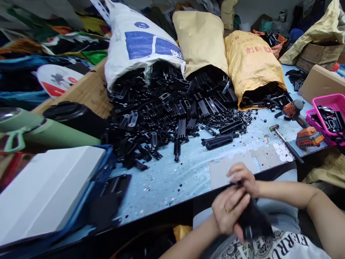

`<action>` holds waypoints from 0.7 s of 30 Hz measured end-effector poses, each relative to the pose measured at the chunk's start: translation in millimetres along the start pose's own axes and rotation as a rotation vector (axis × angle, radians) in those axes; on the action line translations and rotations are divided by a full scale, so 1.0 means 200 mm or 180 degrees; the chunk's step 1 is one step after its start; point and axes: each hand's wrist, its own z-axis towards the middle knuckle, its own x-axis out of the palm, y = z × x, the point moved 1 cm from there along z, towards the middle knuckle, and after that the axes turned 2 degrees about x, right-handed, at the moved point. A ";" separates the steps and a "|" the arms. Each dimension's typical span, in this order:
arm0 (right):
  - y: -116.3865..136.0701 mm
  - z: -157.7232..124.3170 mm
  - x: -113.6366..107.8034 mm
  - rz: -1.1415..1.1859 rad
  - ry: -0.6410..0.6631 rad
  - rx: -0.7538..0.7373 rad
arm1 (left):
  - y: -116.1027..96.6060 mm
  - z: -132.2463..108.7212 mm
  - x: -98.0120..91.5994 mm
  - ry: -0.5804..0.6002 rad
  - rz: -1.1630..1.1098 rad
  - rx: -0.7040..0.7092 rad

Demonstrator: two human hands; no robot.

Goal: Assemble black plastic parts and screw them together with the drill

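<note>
Lower right of frame: we note a black plastic part (254, 223), blurred, clamped between both hands over the lap. Left hand (229, 212) wraps it; right hand (242, 178) pinches its top end. Above, loose black parts (167, 115) spill from sacks across the bench (175, 176).

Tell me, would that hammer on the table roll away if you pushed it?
Probably not far. The hammer lies flat on the table, and its crosswise head would likely stop a roll, so it would slide or swing round. Its thin handle looks stiff. The head end probably feels heavier when lifted.
</note>
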 end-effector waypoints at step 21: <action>-0.62 0.69 -0.38 0.0616 0.0180 0.1514 | 0.95 0.39 0.27 0.1055 0.1652 -0.2056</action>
